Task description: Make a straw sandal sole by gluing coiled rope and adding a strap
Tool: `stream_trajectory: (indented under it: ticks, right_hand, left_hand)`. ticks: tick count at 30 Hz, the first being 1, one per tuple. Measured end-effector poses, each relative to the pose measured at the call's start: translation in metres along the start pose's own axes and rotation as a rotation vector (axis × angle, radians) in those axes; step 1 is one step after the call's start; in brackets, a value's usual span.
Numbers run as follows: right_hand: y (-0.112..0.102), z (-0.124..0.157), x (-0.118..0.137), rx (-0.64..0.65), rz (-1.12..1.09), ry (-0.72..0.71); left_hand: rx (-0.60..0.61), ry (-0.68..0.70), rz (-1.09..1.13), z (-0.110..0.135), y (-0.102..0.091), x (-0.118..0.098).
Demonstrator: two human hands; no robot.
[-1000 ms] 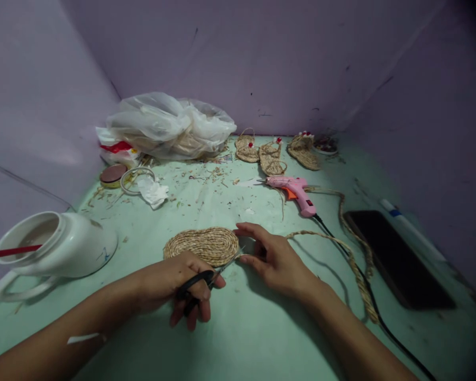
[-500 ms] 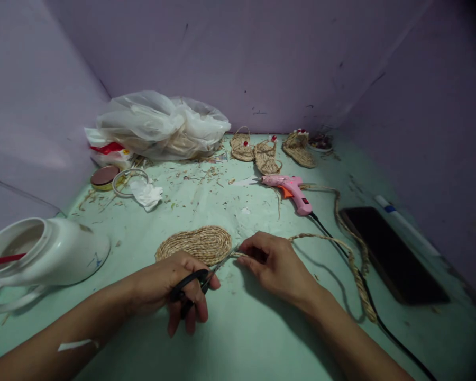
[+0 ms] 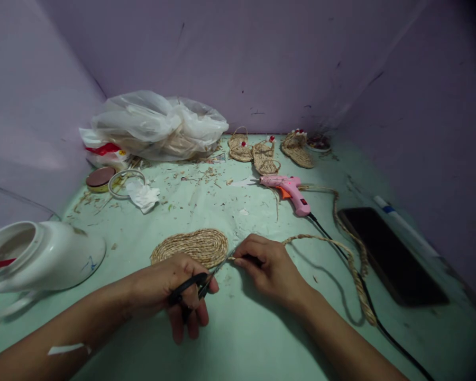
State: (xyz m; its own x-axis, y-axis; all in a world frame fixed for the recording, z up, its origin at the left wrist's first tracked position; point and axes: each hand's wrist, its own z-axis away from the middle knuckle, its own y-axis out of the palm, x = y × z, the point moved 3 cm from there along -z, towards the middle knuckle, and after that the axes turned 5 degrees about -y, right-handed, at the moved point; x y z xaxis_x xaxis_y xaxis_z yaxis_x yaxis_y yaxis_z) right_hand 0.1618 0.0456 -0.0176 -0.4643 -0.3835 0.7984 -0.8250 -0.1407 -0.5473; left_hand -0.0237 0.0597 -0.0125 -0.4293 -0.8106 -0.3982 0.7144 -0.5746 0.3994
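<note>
A woven straw sole [image 3: 194,244], coiled in an oval, lies flat on the green tabletop in front of me. My left hand [image 3: 170,280] is closed round black-handled scissors [image 3: 200,277], their blades pointing up and right beside the sole's right end. Between the thumb and fingers of my right hand [image 3: 264,264] I pinch a twisted straw cord [image 3: 321,237]. Its short end pokes out toward the blades, and the longer part trails off to the right. Whether the blades touch the cord, I cannot tell.
A pink glue gun [image 3: 287,189] lies beyond my right hand, near a dark phone [image 3: 392,254]. Small straw sandals [image 3: 265,157] and a plastic bag [image 3: 158,124] sit by the back wall. On the left are a white jug [image 3: 71,254] and crumpled tissue [image 3: 143,196].
The view has shifted slightly. The cord's piece between sole and right hand looks shorter and now seems apart from the sole. Both hands keep their grips, the right hand slightly further left.
</note>
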Motion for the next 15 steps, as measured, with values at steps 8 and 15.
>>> stream_trajectory:
  ticks: [8,15]
  right_hand:
    - [0.0018,0.0,-0.0008,0.006,0.039,-0.008]
    - [0.0042,-0.0006,0.0058,0.0,0.011,-0.063]
  left_hand:
    - [0.005,0.032,-0.014,-0.0043,-0.0007,0.0061]
    - [-0.011,0.024,-0.009,-0.0015,0.0024,0.0011]
